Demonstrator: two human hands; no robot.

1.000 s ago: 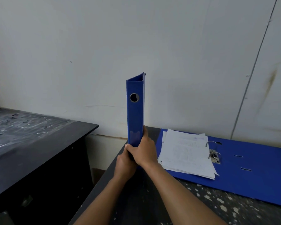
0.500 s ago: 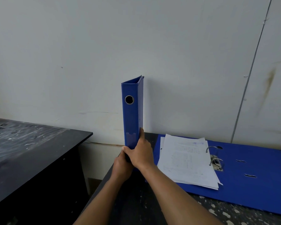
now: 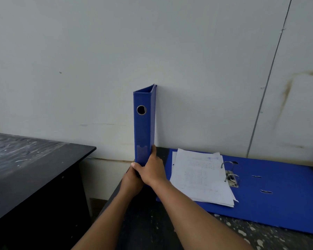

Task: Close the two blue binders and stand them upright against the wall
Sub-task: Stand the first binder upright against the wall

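A closed blue binder (image 3: pixel 144 127) stands upright at the left end of the dark table (image 3: pixel 148 230), its far edge against the white wall (image 3: pixel 152 51) and its spine with the round hole facing me. My right hand (image 3: pixel 152 170) grips its lower right side. My left hand (image 3: pixel 131 183) holds its lower left corner, partly hidden behind the right hand. A second blue binder (image 3: pixel 278 192) lies open and flat to the right, with a stack of white paper (image 3: pixel 201 175) on its left half and its metal rings (image 3: pixel 230 175) open.
A separate black desk (image 3: pixel 34 168) stands to the left, with a gap down to the floor between it and the table. The table top is speckled with pale paint marks. A thin cable (image 3: pixel 271 69) runs down the wall at the right.
The upright binder has shifted a little further toward the wall, with both hands staying on its base. The open binder has not moved.
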